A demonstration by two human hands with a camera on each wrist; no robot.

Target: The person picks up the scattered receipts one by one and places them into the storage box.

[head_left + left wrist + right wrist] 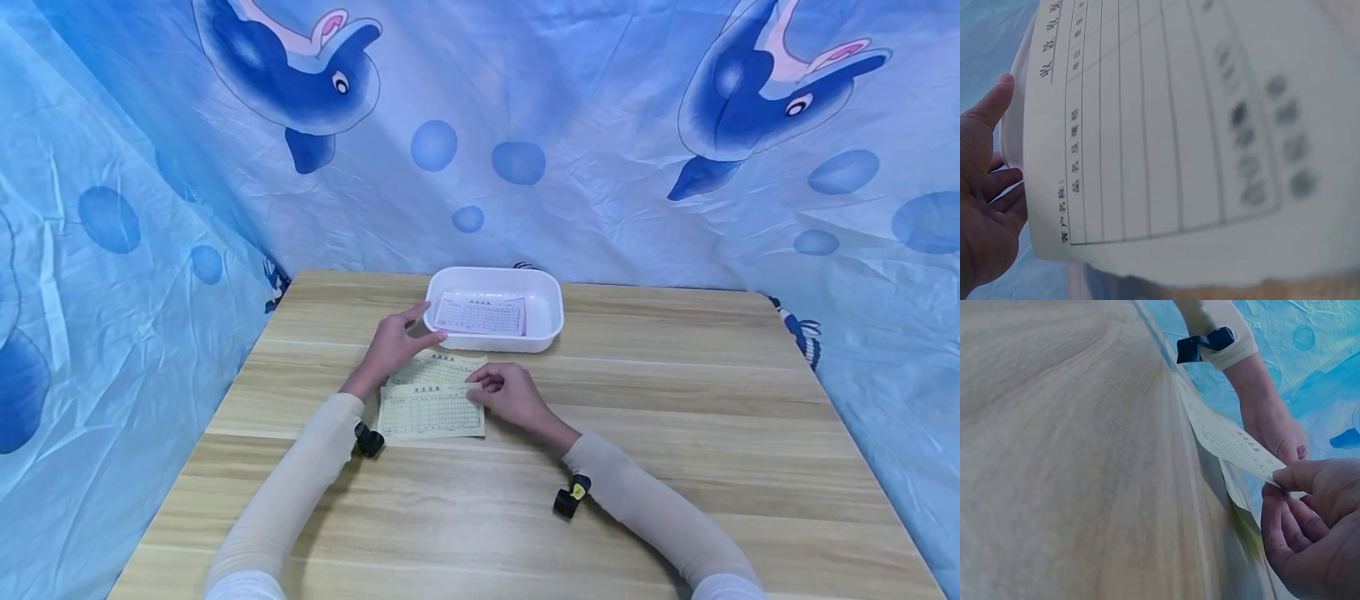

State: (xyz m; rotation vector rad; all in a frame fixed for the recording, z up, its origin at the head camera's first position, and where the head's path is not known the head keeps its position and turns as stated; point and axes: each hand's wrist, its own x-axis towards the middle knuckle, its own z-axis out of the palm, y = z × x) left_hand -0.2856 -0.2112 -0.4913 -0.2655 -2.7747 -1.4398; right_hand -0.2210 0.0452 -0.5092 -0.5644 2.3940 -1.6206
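Observation:
At the front left corner of a white plastic tray, my left hand has its thumb by the front rim and its fingers by the left side. Those fingers look loosely bent in the left wrist view. My right hand pinches the right edge of a pale yellow receipt slip between thumb and fingers. That slip is lifted and tilted in the right wrist view, overlapping a second yellow receipt slip behind it. Inside the tray lie pinkish receipt slips.
A wood-grain table carries everything. Blue cloth curtains with printed dolphins hang along its back and sides. A small black camera is strapped to the left wrist, another black camera to the right.

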